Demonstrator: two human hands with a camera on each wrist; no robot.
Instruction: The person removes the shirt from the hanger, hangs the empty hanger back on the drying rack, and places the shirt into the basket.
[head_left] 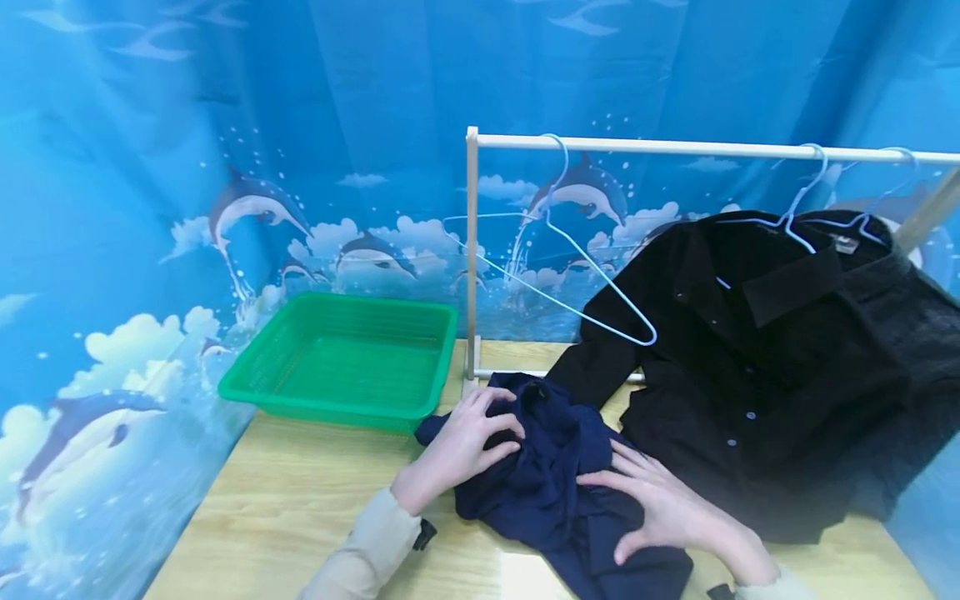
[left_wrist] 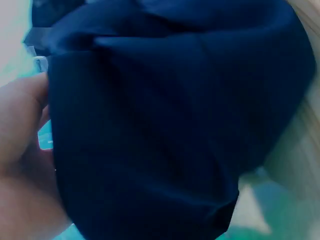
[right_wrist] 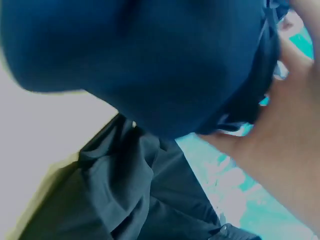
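A crumpled navy blue garment (head_left: 558, 475) lies bunched on the table in the head view. On its left part rests my left hand (head_left: 468, 442), with bent fingers and the thumb tip a little apart from the index finger. My right hand (head_left: 660, 508) touches the right side of the garment, thumb spread wide and some fingertips hidden by a fold. Navy cloth (left_wrist: 150, 125) fills most of the left wrist view, partly hiding the left fingers. In the right wrist view, the garment (right_wrist: 150, 65) likewise covers part of the right hand (right_wrist: 280, 135).
Behind the garment stands a white rack (head_left: 637, 146). A bare light blue hanger (head_left: 592, 262) hangs from its left end; black shirts (head_left: 795, 375) hang on hangers at the right. A green plastic basket (head_left: 345, 408) sits at the back left of the wooden table (head_left: 285, 492).
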